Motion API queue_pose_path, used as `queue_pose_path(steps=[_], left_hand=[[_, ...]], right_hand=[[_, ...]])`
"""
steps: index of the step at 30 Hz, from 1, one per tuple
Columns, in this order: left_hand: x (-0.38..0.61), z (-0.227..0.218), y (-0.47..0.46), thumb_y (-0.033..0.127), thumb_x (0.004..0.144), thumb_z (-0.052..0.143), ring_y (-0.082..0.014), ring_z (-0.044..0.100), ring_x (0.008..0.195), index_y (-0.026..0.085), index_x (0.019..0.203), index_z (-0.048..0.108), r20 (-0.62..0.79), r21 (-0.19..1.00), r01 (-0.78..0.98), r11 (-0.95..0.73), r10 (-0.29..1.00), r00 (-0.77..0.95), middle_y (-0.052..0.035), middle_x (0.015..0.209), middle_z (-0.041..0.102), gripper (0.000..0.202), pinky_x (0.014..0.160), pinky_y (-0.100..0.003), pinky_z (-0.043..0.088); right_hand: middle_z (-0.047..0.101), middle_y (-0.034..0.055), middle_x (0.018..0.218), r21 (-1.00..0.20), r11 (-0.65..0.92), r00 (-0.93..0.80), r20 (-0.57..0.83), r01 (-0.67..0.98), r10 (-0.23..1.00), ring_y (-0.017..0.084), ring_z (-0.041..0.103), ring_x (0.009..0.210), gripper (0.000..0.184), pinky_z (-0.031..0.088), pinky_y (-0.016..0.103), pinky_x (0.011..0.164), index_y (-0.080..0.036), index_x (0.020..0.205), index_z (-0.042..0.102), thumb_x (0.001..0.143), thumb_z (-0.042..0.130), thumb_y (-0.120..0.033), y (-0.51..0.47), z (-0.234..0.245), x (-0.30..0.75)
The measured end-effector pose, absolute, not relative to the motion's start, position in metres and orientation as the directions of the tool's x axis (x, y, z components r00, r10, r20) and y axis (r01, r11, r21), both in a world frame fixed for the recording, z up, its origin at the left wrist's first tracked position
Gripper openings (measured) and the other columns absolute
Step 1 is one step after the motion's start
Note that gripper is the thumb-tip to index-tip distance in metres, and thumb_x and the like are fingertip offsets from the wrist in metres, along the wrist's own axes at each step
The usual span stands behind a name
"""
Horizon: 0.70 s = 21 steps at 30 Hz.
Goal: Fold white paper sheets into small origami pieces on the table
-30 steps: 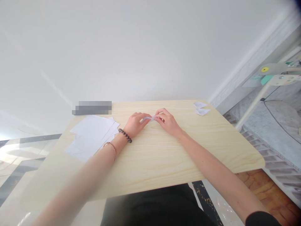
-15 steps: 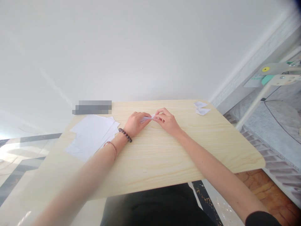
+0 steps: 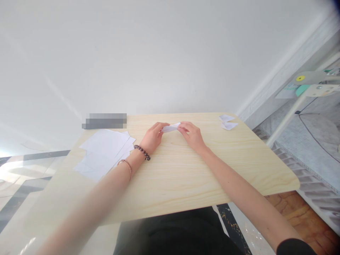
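A small folded white paper spans the gap between my two hands, above the back middle of the table. My left hand, with a beaded bracelet at the wrist, pinches its left end between thumb and fingers. At the other end, my right hand grips the paper the same way. The fingers cover both ends, so only the middle stretch of the paper shows.
Loose white paper sheets lie overlapping on the left of the wooden table. Two folded paper pieces rest at the back right. A wall rises behind the table, and a pale metal frame stands to the right.
My hands have drawn slightly apart, and more of the folded paper shows between them. Its visible face is now wider. The sheets and the two folded pieces have not moved.
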<state>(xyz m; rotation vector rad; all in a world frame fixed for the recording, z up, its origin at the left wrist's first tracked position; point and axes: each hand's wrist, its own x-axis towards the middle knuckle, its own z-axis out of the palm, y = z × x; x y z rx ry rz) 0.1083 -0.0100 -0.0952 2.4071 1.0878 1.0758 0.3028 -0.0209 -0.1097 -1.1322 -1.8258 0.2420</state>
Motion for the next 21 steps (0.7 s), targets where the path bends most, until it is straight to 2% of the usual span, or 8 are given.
queue_pose_path(steps=[4, 8, 13, 16, 18, 21], left_hand=[[0.106, -0.096, -0.008, 0.006, 0.078, 0.034, -0.0126, 0.052, 0.089, 0.020, 0.109, 0.049, 0.498, 0.521, 0.529, -0.669, 0.742, 0.448, -0.0039, 0.102, 0.055, 0.037, 0.079, -0.027, 0.043], [0.105, -0.095, -0.009, 0.010, 0.080, 0.035, -0.0133, 0.052, 0.089, 0.020, 0.112, 0.047, 0.490, 0.513, 0.540, -0.667, 0.744, 0.454, -0.0047, 0.105, 0.054, 0.035, 0.081, -0.028, 0.042], [0.106, -0.093, -0.011, 0.027, 0.079, 0.048, -0.0195, 0.046, 0.102, 0.020, 0.112, 0.047, 0.500, 0.442, 0.580, -0.684, 0.725, 0.474, -0.0058, 0.106, 0.055, 0.033, 0.088, -0.035, 0.038], [0.107, -0.093, -0.011, 0.032, 0.081, 0.047, -0.0192, 0.047, 0.101, 0.020, 0.110, 0.049, 0.490, 0.446, 0.598, -0.665, 0.741, 0.459, -0.0054, 0.103, 0.058, 0.032, 0.089, -0.036, 0.036], [0.108, -0.093, -0.012, 0.035, 0.082, 0.046, -0.0178, 0.051, 0.096, 0.020, 0.108, 0.051, 0.461, 0.485, 0.592, -0.644, 0.763, 0.453, -0.0042, 0.101, 0.060, 0.031, 0.088, -0.034, 0.037], [0.109, -0.091, -0.015, 0.038, 0.082, 0.043, -0.0158, 0.054, 0.091, 0.021, 0.102, 0.054, 0.427, 0.557, 0.551, -0.622, 0.783, 0.453, -0.0020, 0.099, 0.061, 0.028, 0.084, -0.030, 0.039]], right_hand=[[0.062, 0.0028, 0.081, -0.608, 0.535, -0.138, 0.577, 0.587, 0.805, 0.014, 0.057, 0.075, 0.020, 0.047, 0.028, 0.071, -0.020, 0.086, 0.060, 0.082, 0.044, -0.032, -0.021, -0.110, 0.304], [0.063, 0.0029, 0.081, -0.616, 0.550, -0.141, 0.584, 0.565, 0.799, 0.014, 0.058, 0.074, 0.019, 0.047, 0.027, 0.068, -0.019, 0.085, 0.060, 0.081, 0.046, -0.031, -0.023, -0.109, 0.302], [0.064, 0.0030, 0.084, -0.562, 0.610, -0.233, 0.599, 0.558, 0.766, 0.014, 0.059, 0.077, 0.018, 0.047, 0.026, 0.067, -0.020, 0.085, 0.061, 0.081, 0.046, -0.029, -0.027, -0.106, 0.296], [0.064, 0.0025, 0.087, -0.543, 0.632, -0.271, 0.601, 0.552, 0.752, 0.014, 0.059, 0.079, 0.017, 0.047, 0.025, 0.067, -0.021, 0.086, 0.061, 0.082, 0.046, -0.029, -0.031, -0.104, 0.293], [0.065, 0.0016, 0.089, -0.574, 0.611, -0.245, 0.588, 0.546, 0.771, 0.013, 0.060, 0.079, 0.018, 0.048, 0.025, 0.068, -0.023, 0.094, 0.058, 0.081, 0.047, -0.030, -0.033, -0.103, 0.291], [0.066, -0.0001, 0.090, -0.647, 0.557, -0.172, 0.559, 0.522, 0.811, 0.013, 0.062, 0.077, 0.033, 0.049, 0.026, 0.070, -0.025, 0.111, 0.049, 0.079, 0.051, -0.030, -0.034, -0.102, 0.291]])
